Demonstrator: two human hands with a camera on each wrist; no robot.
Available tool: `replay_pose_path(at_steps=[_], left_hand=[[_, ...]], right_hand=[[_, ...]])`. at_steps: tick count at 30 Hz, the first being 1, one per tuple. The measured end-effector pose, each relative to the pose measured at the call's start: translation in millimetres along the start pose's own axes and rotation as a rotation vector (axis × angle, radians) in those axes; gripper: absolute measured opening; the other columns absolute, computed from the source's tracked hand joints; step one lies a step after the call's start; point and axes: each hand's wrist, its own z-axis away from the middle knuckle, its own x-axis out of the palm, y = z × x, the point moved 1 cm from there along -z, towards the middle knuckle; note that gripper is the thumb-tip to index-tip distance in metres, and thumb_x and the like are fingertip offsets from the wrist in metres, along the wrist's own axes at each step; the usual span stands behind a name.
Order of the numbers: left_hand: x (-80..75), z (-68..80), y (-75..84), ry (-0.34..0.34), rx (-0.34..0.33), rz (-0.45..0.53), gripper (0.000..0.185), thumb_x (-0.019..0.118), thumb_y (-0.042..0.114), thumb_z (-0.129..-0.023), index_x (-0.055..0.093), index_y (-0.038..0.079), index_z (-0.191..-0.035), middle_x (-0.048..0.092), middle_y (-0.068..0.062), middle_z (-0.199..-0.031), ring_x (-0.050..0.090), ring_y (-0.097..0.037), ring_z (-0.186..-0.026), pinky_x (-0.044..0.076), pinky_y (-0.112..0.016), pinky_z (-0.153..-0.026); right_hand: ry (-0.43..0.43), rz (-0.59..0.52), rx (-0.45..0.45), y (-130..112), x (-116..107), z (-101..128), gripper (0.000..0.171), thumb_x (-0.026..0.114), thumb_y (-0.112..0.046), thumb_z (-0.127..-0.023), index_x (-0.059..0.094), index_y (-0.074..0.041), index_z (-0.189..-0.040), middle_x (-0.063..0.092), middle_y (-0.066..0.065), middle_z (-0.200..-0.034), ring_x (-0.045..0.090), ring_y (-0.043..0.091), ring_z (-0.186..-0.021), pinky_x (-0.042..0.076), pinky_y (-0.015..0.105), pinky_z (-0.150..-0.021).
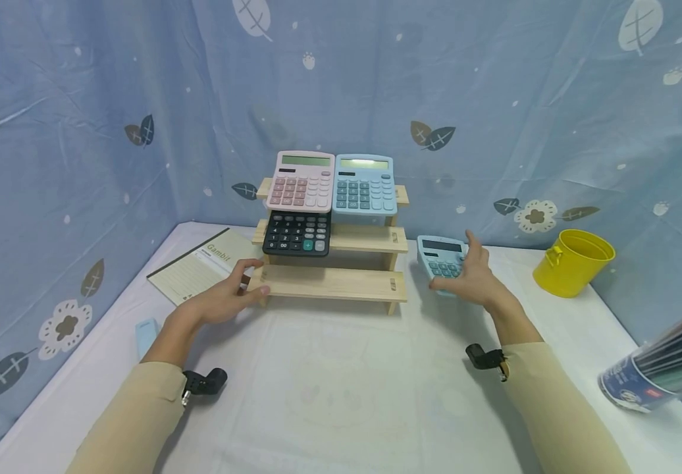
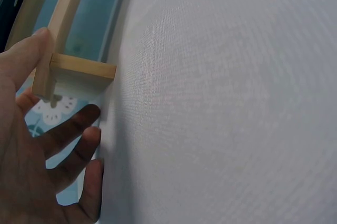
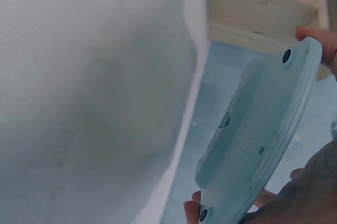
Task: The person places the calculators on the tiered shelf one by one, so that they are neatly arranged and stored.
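Observation:
At the right of the wooden step rack (image 1: 329, 282), my right hand (image 1: 478, 278) holds a light blue calculator (image 1: 440, 247) by its edges, thumb on the near side and fingers on the far side. In the right wrist view the calculator's underside (image 3: 253, 134) shows, tilted and raised off the table. My left hand (image 1: 222, 299) pinches the left end of the rack's lowest board, its thumb on the board and the other fingers spread beyond. A pink calculator (image 1: 301, 181) and a blue calculator (image 1: 365, 185) lean side by side on the top step. Below the pink one, a black calculator (image 1: 296, 234) leans on the middle step.
A notepad (image 1: 199, 266) lies behind my left hand, and a small light blue object (image 1: 147, 336) is near the left forearm. On the right stand a yellow bucket (image 1: 572, 263) and a tub of pencils (image 1: 643, 378). A patterned blue curtain (image 1: 471, 79) surrounds the white table.

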Motion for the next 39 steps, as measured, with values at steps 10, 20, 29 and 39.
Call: replay_pose_path(at_steps=[10, 20, 29, 39], left_hand=[[0.9, 1.2, -0.9, -0.005, -0.013, 0.001, 0.082, 0.049, 0.069, -0.099, 0.008, 0.030, -0.159, 0.036, -0.031, -0.154, 0.043, -0.047, -0.140, 0.038, -0.063, -0.109], [0.7, 2.4, -3.4, -0.001, -0.003, -0.001, 0.081, 0.048, 0.066, -0.101, 0.008, 0.027, -0.159, 0.036, -0.033, -0.153, 0.044, -0.049, -0.139, 0.040, -0.063, -0.109], [2.1, 1.0, -4.9, 0.001, -0.003, 0.001, 0.081, 0.049, 0.067, -0.100, 0.009, 0.028, -0.159, 0.036, -0.032, -0.153, 0.044, -0.048, -0.139, 0.040, -0.062, -0.109], [0.7, -0.1, -2.2, 0.006, 0.006, -0.006, 0.081, 0.048, 0.067, -0.100, 0.008, 0.029, -0.160, 0.038, -0.031, -0.153, 0.045, -0.047, -0.139, 0.039, -0.062, -0.110]], right_hand=[[0.039, -0.038, -0.078, -11.3, -9.2, 13.0, 0.133, 0.084, -0.033, -0.080, -0.020, -0.018, -0.161, 0.002, 0.031, -0.161, 0.029, 0.046, -0.133, 0.034, 0.062, -0.108], [0.020, -0.122, -0.127, -27.3, -6.8, 27.0, 0.130, 0.083, -0.028, -0.081, -0.020, -0.024, -0.161, -0.002, 0.025, -0.166, 0.028, 0.046, -0.137, 0.033, 0.059, -0.109], [0.030, -0.046, -0.162, -44.9, -10.0, 39.7, 0.132, 0.085, -0.033, -0.078, -0.016, -0.024, -0.162, 0.000, 0.025, -0.166, 0.027, 0.046, -0.138, 0.032, 0.064, -0.111], [0.064, 0.077, -0.258, -66.1, -9.5, 47.6, 0.129, 0.086, -0.030, -0.077, -0.010, -0.020, -0.164, 0.009, 0.029, -0.158, 0.034, 0.046, -0.128, 0.037, 0.066, -0.102]])
